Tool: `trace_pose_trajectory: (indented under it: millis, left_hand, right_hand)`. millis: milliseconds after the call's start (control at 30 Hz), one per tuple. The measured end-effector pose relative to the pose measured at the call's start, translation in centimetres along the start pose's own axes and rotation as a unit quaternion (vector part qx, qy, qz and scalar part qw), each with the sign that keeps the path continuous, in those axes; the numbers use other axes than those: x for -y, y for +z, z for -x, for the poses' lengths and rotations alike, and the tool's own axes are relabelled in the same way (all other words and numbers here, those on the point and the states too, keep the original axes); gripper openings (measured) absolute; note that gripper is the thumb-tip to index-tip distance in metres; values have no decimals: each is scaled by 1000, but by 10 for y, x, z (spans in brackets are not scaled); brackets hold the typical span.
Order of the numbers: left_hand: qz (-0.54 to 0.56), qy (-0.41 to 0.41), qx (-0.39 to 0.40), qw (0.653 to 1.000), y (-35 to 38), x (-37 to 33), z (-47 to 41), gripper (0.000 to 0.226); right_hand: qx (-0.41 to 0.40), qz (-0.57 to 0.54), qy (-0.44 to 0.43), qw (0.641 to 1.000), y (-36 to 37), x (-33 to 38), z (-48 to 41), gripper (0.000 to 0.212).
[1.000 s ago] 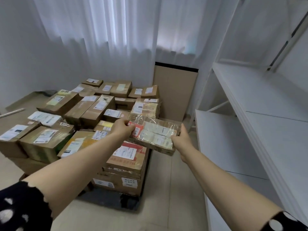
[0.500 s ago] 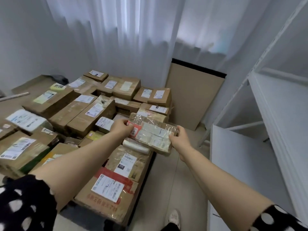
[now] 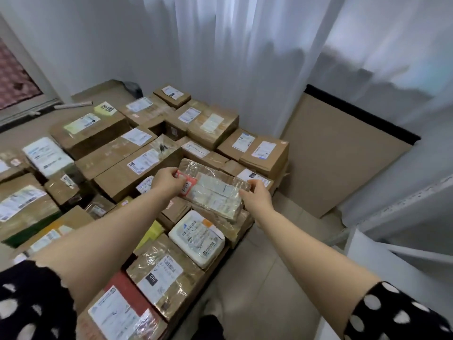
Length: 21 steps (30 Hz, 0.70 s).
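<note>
Gripping the taped parcel (image 3: 213, 192) by its short ends, my left hand (image 3: 169, 181) curls round the red-labelled end and my right hand (image 3: 256, 197) pinches the other. It sits at frame centre, over the cardboard boxes (image 3: 137, 165) that fill the left and middle. A white curtain (image 3: 245, 57) spans the top. A brown board (image 3: 343, 153) leans against it at right. Pale floor tiles (image 3: 257, 278) show at lower centre, and a white shelf (image 3: 392, 266) at lower right.

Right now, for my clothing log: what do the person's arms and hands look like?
Bare forearms. The left sleeve and right sleeve are black with white polka dots, the left's cuff scalloped. The left hand and right hand show no gloves, rings or watch.
</note>
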<state>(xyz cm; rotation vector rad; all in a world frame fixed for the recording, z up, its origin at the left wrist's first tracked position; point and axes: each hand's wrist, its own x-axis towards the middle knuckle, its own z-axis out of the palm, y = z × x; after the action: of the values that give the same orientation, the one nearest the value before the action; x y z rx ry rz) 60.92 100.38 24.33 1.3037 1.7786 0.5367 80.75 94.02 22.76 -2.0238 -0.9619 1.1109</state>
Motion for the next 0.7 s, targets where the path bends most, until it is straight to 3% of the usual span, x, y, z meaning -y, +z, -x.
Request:
trace_pose_trajectory:
  millis: [167,433,533,700]
  left_hand:
    - [19,-32,-10,999,1,-2,-78,46]
    - [26,-82,-41,995,10,4,-176,42]
    - [40,-96,-58,993,12,10,-203,41]
    - [7,-106,-58,993,17,21,-241,46]
  right_hand:
    - [52,81,-60,994,22,28,-69,51]
    - [83,90,-21,992,69,48,-174,38]
    - [103,98,1,990,88,47,-202,44]
    - [167,182,-55,968,114,43,-243,54]
